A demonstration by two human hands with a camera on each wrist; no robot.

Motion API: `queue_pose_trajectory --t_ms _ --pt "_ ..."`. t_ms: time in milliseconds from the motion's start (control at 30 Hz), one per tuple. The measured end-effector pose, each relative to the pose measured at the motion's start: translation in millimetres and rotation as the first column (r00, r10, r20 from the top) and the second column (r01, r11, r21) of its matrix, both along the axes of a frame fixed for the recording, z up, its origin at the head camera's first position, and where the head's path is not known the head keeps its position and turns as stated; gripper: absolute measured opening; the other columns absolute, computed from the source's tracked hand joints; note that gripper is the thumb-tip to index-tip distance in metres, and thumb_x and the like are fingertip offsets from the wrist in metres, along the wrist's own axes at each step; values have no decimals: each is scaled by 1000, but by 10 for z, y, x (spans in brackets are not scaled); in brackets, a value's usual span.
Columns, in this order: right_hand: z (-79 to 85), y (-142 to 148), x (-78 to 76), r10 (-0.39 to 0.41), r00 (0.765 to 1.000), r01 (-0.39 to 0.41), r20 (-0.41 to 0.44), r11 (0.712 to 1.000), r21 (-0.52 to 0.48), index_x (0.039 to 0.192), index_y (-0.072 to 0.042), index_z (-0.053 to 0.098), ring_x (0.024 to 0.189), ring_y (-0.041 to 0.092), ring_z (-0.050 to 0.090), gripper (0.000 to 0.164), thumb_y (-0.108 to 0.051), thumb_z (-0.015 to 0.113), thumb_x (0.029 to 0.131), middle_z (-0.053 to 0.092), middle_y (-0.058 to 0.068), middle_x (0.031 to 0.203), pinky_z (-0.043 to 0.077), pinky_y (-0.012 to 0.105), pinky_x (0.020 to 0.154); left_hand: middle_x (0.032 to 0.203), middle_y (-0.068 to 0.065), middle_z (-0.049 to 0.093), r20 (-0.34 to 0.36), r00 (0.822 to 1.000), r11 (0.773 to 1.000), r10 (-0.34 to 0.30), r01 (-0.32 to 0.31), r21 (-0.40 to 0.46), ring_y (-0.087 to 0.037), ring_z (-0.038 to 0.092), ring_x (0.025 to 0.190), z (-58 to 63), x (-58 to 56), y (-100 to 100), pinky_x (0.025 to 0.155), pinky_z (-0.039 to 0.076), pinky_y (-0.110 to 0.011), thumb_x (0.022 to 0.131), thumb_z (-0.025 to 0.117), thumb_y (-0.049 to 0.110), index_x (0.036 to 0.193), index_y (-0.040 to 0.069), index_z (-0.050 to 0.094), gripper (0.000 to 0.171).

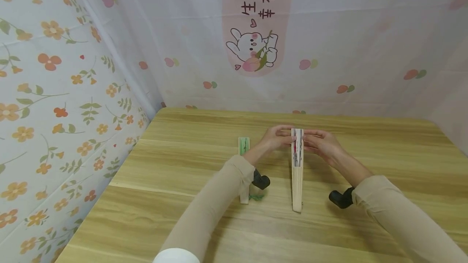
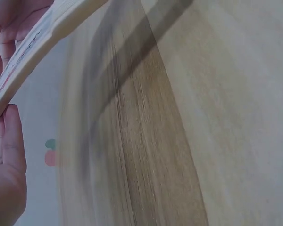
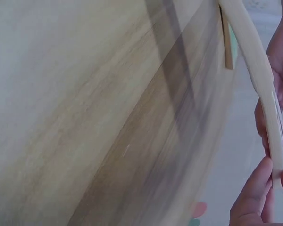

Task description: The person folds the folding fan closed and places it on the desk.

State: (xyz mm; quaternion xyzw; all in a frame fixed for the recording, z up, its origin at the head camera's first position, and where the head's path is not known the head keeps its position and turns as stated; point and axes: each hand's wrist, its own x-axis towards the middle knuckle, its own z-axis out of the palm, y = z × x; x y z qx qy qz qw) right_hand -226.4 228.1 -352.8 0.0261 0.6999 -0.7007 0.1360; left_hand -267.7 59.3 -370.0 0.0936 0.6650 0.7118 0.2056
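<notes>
A folded hand fan (image 1: 297, 177) with pale wooden ribs and a white, red and black printed leaf points away from me. My left hand (image 1: 276, 137) pinches its far, printed end from the left. From the right, my right hand (image 1: 325, 143) holds the same end, thumb and fingertips at its edge. In the left wrist view the fan (image 2: 26, 61) slants up between both hands; the right wrist view shows its ribbed edge (image 3: 252, 56) curving down to the fingertips. A second folded fan, green (image 1: 243, 144), lies on the table, partly hidden under my left forearm.
A green tassel (image 1: 256, 197) lies by the green fan's near end. The wooden table (image 1: 175, 165) meets a hanging white printed cloth (image 1: 321, 35) at the back, and a floral cloth (image 1: 66, 133) hangs at left. Black wrist cameras (image 1: 341, 199) stick out below both sleeves.
</notes>
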Motion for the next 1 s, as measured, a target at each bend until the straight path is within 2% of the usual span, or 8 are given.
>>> queue_pose_trajectory --t_ms 333,567,833,1000 --pt "-141 57 -110 41 998 -40 40 999 -22 132 14 23 80 6 60 55 -9 51 90 59 -6 86 48 26 82 99 -16 60 36 999 999 -2 3 -43 -26 61 86 -116 -80 34 78 51 -36 79 63 -3 121 -1 51 43" --pt "-260 47 -185 87 995 -88 43 996 20 131 14 25 78 7 61 52 -5 49 90 61 -5 83 48 27 82 96 -12 62 66 998 995 -1 8 -103 -22 61 85 -220 -123 -2 73 52 -28 80 63 -1 119 2 53 41" --pt "-303 36 -215 94 992 -97 81 995 25 133 13 21 79 8 59 55 -3 49 89 58 -3 86 48 28 83 98 -13 62 120 993 994 -9 22 -106 -23 60 90 -287 -130 -20 77 51 -32 79 61 -5 117 2 55 39" --pt "-340 40 -229 88 991 -90 102 996 22 134 11 19 79 9 59 57 -2 50 88 58 -1 87 48 29 83 103 -13 62 114 993 990 -10 26 -140 -23 59 93 -326 -138 -7 77 51 -33 79 62 -4 119 2 53 41"
